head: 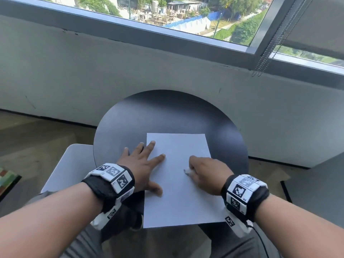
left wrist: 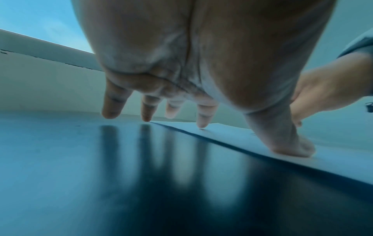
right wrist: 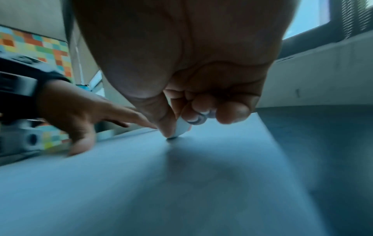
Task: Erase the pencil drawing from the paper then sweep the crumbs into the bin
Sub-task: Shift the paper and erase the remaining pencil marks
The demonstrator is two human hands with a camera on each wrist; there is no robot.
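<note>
A white sheet of paper [head: 178, 192] lies on a round black table [head: 167, 112]; its surface looks blank in the head view. My left hand [head: 143, 162] lies flat with fingers spread, thumb and two fingertips pressing the sheet's left edge [left wrist: 262, 138]. My right hand [head: 206, 174] is curled and pinches a small white eraser [head: 187, 171] between thumb and fingers. The eraser's tip [right wrist: 177, 131] touches the paper near its middle. No bin shows in any view.
The table stands against a grey wall under a window [head: 186, 17]. A light grey chair seat [head: 70, 164] sits at the table's left. A blind cord [head: 268, 51] hangs at the right. Wooden floor lies on both sides.
</note>
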